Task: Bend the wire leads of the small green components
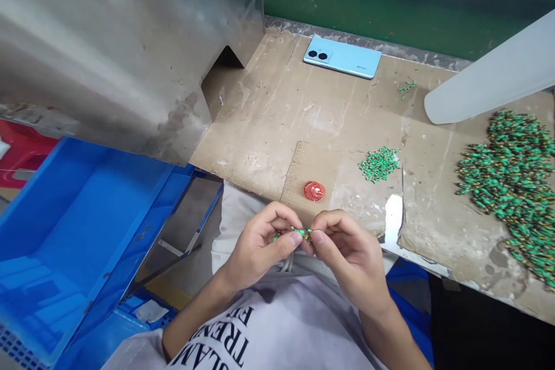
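Small green-and-gold pieces (300, 233) are pinched between the fingertips of both hands, just off the table's front edge. My left hand (264, 240) is closed on them from the left, with a bit of green also showing in its curled fingers. From the right, my right hand (349, 248) pinches the same spot with thumb and forefinger. The exact kind of these pieces is too small to make out. Just beyond the fingers lies a round red object (314, 191) on the cardboard-covered table (260, 127).
A small heap of green pieces (378, 164) lies right of centre, a large green-and-gold heap (511, 179) farther right. A light-blue phone (342, 58) rests at the back. A white tube (489, 75) slants in from the right. Left stand a metal housing (130, 40) and blue crate (87, 214).
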{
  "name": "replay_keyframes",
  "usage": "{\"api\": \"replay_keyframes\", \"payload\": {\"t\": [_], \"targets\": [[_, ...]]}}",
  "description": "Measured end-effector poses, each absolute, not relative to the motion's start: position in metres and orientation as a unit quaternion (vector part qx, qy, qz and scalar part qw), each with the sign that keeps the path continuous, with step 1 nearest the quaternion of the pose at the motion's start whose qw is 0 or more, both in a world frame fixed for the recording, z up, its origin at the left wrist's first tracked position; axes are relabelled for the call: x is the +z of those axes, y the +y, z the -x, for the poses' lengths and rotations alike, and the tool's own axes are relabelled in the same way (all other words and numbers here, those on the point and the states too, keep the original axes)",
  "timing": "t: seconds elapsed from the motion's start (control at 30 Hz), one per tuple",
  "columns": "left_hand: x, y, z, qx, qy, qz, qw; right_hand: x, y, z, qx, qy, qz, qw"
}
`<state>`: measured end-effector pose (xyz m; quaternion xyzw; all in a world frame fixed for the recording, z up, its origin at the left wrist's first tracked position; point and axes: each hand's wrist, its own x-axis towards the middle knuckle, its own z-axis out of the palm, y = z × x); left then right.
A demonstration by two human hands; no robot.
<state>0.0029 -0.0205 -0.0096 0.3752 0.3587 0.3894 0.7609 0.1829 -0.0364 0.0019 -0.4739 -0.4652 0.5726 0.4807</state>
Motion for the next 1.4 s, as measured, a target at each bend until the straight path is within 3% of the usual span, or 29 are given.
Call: {"api": "replay_keyframes", "payload": {"t": [0.57,0.97,1.4], "targets": [[-0.011,-0.017,-0.01,0.436,0.457,-0.465,0.621,-0.02,-0.044,-0.18,0.428,-0.567,0.454,0.538],[-0.009,-0.016,-0.013,0.48,0.428,-0.529,0.554,-0.002,-0.039,-0.201,0.633,-0.455,0.441,0.444],[-0.01,-0.017,-0.013,0.476,0.385,-0.572,0.545,0.002,-0.033,-0.212,0.69,-0.439,0.422,0.392]]}}
